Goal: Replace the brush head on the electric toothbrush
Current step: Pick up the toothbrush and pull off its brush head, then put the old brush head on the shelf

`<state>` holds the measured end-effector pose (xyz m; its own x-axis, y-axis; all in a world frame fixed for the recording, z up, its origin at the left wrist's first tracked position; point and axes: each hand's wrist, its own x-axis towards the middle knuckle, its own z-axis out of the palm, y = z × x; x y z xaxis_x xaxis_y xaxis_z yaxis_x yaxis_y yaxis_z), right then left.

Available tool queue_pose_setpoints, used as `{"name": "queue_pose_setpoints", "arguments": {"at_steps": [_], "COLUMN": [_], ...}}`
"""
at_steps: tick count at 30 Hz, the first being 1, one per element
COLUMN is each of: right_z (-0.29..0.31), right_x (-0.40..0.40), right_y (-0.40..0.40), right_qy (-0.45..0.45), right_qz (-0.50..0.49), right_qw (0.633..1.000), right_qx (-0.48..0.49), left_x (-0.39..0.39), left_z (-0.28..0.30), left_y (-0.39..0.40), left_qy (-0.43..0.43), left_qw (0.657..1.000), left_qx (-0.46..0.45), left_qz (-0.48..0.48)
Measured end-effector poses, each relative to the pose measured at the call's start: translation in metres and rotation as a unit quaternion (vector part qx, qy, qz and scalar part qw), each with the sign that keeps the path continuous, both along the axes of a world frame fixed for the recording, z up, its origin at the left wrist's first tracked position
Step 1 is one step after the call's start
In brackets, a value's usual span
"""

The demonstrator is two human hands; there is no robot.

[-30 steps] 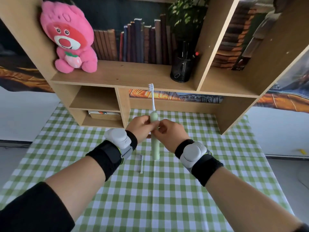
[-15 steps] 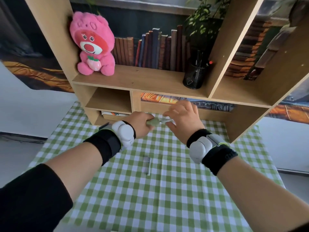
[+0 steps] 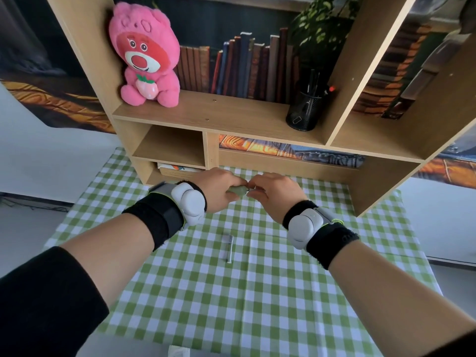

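My left hand (image 3: 219,188) is wrapped around the pale green toothbrush handle (image 3: 237,190), held level above the checked cloth; only its top end shows past my fingers. My right hand (image 3: 274,190) is closed just to the right of that end, fingertips pinched at the small metal shaft; the brush head it grips is hidden inside the fingers. A second white brush head (image 3: 229,247) lies flat on the tablecloth below and between my wrists, bristles toward the shelf.
A wooden shelf unit (image 3: 231,117) stands at the back of the green checked table (image 3: 257,305), with a pink plush toy (image 3: 146,55), a row of books (image 3: 239,65) and a black pen cup (image 3: 304,112). A white object (image 3: 179,351) peeks in at the bottom edge.
The toothbrush went from upright with its head showing to level, its head now hidden in my right hand. A gap with bare metal shaft now shows between handle and fingers.
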<state>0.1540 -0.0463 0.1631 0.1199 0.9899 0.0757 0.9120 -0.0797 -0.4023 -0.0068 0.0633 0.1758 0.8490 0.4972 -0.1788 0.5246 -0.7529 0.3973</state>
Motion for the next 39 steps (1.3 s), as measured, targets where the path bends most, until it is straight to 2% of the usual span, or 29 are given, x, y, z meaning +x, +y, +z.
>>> {"name": "queue_pose_setpoints", "arguments": {"at_steps": [21,26,28,30,34,39], "right_z": [-0.006,-0.013,-0.015,-0.014,-0.001,0.019], "right_x": [-0.004,0.004,0.01,0.019,0.041,0.061], "right_y": [-0.005,-0.009,-0.012,-0.014,-0.02,-0.03], "right_qy": [0.013,0.006,0.026,0.056,0.109,0.144], "right_qz": [0.006,0.006,-0.011,-0.049,-0.132,-0.182], "right_qw": [1.0,1.0,1.0,0.997,0.985,0.968], "right_qx": [0.001,-0.006,-0.011,-0.008,0.032,0.098], "left_x": [-0.002,-0.005,-0.008,-0.006,0.014,0.051], "left_z": [-0.009,-0.013,-0.017,-0.018,-0.007,0.023], "left_y": [-0.009,-0.008,-0.006,-0.007,-0.006,-0.005], "left_qy": [0.009,0.049,0.052,0.016,-0.129,-0.19], "left_qw": [0.999,0.996,0.997,1.0,0.986,0.956], "left_qx": [0.036,0.068,0.054,0.019,-0.06,-0.151], "left_qz": [0.005,-0.018,-0.021,0.003,0.083,0.164]}}
